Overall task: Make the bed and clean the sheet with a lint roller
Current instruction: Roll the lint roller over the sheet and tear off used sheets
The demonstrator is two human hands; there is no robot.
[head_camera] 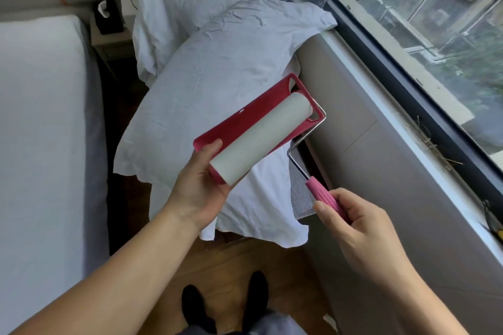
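I hold a lint roller (261, 136) in front of me, its white sticky roll lying in an opened red cover (245, 117). My left hand (198, 187) grips the near end of the cover, thumb on its edge. My right hand (356, 223) grips the pink handle (325, 197), which joins the roll by a bent metal rod. The bed (40, 130) with its white sheet runs along the left edge. A crumpled white duvet and pillowcase (217, 62) lie piled beyond the roller.
A grey ledge (381, 171) and a large window (422, 22) fill the right side. A bedside table (111, 41) with a dark tissue box stands at the back left. Wooden floor and my dark shoes (226, 304) show below.
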